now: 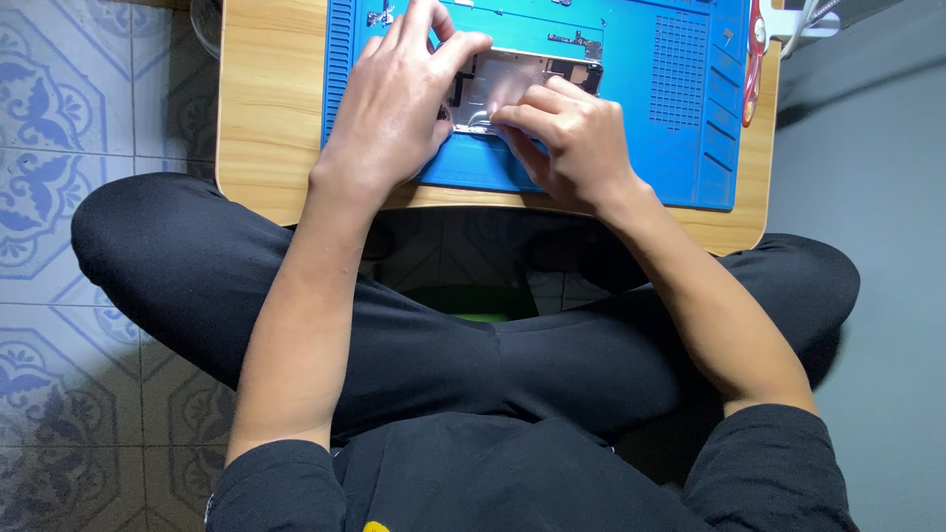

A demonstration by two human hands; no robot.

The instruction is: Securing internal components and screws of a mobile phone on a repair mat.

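Observation:
An opened phone frame [512, 79], silvery inside with dark parts along its top edge, lies on a blue work mat [650, 118]. My left hand [394, 99] covers the frame's left end, thumb and fingers gripping its edge. My right hand [572, 138] rests over the frame's lower right, fingers curled and fingertips pressing on its bottom edge. Whether a small tool is pinched in the right fingers is hidden.
The mat lies on a small wooden lap table [266, 108] above my crossed legs in black trousers. Small metal parts [380, 16] sit at the mat's top. A red tool [755, 59] lies at the mat's right edge. Patterned floor tiles [59, 128] are to the left.

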